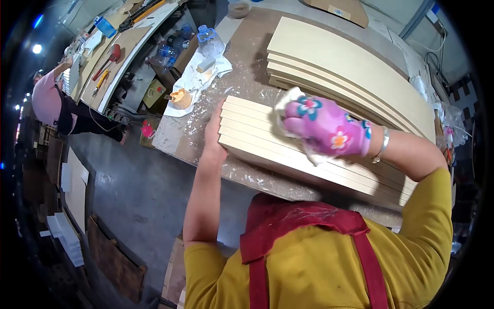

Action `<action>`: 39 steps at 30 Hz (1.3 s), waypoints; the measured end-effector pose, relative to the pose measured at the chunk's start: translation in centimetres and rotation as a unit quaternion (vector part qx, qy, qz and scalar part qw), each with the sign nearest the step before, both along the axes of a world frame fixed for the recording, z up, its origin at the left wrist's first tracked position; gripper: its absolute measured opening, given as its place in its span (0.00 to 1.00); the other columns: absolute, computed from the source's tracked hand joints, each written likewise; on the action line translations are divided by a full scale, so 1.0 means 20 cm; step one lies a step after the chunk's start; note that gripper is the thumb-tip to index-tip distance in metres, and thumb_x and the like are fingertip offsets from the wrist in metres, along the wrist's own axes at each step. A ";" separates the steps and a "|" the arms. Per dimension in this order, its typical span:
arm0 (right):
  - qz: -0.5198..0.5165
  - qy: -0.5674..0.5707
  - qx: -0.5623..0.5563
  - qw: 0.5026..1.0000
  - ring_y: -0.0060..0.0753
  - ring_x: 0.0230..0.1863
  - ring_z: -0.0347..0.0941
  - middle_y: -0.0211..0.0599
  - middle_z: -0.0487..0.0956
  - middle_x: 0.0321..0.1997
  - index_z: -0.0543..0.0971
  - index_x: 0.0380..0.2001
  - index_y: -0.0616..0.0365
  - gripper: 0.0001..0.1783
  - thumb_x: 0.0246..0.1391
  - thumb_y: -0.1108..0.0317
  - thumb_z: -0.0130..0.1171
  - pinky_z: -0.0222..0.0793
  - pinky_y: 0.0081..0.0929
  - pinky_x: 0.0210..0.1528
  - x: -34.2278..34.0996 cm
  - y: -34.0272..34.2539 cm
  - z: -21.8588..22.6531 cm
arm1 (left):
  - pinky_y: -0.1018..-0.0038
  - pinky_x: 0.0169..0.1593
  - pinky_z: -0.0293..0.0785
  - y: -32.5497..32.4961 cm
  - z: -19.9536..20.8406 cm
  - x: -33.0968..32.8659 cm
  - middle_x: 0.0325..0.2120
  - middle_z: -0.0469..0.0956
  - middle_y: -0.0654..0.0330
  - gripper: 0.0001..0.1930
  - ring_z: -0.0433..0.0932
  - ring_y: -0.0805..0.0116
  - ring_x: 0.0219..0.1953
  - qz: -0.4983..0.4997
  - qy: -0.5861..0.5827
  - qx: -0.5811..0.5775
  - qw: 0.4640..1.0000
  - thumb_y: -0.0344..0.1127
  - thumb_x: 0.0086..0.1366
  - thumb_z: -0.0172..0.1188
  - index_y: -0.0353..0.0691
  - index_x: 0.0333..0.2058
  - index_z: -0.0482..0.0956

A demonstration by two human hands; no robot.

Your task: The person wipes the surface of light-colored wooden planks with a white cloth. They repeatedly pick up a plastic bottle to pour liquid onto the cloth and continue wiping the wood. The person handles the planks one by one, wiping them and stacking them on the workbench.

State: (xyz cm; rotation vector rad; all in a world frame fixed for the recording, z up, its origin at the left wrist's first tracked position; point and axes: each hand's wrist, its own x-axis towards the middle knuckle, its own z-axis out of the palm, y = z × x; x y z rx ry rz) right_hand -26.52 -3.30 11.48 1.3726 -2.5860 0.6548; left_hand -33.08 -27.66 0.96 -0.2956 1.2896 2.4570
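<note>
My right hand point(319, 125), in a pink-purple flowered glove, is closed on a cream cloth point(286, 105). It presses the cloth onto the upturned long edges of a stack of pale boards point(247, 123), which lean side by side at the near edge of the workbench. My bare left hand point(215, 133) braces the left end of these boards, fingers curled against them and partly hidden. Just beyond lies a second stack of wide pale boards point(339, 56), with its layers slightly offset.
Left on the dusty workbench point(247, 62), a white rag point(198, 77) lies under a small tub point(180, 98) and a block point(206, 64). Behind it stands a plastic jug point(210, 41). Another person point(49, 100) works at a side table far left. A cardboard box point(339, 10) sits at the back.
</note>
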 end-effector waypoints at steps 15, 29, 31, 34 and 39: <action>0.041 0.032 -0.015 0.999 0.41 0.38 0.76 0.42 0.74 0.39 0.73 0.40 0.56 0.15 0.46 0.67 0.56 0.75 0.35 0.36 -0.17 -0.41 -0.14 | 0.68 0.54 0.70 0.02 0.10 0.02 0.49 0.74 0.59 0.25 0.75 0.65 0.50 -0.035 -0.029 -0.013 0.999 0.47 0.69 0.47 0.37 0.59 0.65; 0.028 -0.187 -0.082 0.979 0.35 0.39 0.75 0.40 0.74 0.35 0.74 0.36 0.60 0.10 0.49 0.70 0.56 0.74 0.36 0.39 -0.12 -0.20 0.08 | 0.72 0.51 0.73 0.00 0.05 0.04 0.47 0.76 0.60 0.23 0.76 0.69 0.48 0.005 0.000 0.002 1.000 0.47 0.69 0.50 0.37 0.55 0.70; -0.012 -0.072 -0.062 0.995 0.41 0.42 0.74 0.41 0.73 0.39 0.74 0.36 0.58 0.12 0.46 0.69 0.57 0.74 0.36 0.40 -0.12 -0.29 -0.03 | 0.71 0.51 0.73 0.02 0.04 0.01 0.48 0.75 0.59 0.24 0.75 0.68 0.49 -0.010 0.005 0.003 1.000 0.48 0.69 0.50 0.37 0.56 0.69; -0.010 0.089 -0.120 0.989 0.45 0.38 0.76 0.42 0.75 0.37 0.74 0.38 0.59 0.16 0.41 0.70 0.58 0.74 0.37 0.42 -0.31 -0.50 -0.16 | 0.64 0.56 0.73 0.02 0.03 0.04 0.54 0.70 0.52 0.29 0.72 0.61 0.55 -0.001 0.013 0.001 1.000 0.51 0.70 0.45 0.36 0.60 0.60; -0.070 -0.213 -0.026 0.974 0.32 0.34 0.78 0.38 0.76 0.37 0.75 0.39 0.58 0.11 0.50 0.71 0.57 0.76 0.31 0.35 -0.39 -0.44 0.13 | 0.69 0.55 0.70 0.07 0.05 -0.02 0.53 0.71 0.58 0.27 0.73 0.66 0.52 -0.007 0.011 -0.048 0.999 0.50 0.71 0.44 0.36 0.59 0.63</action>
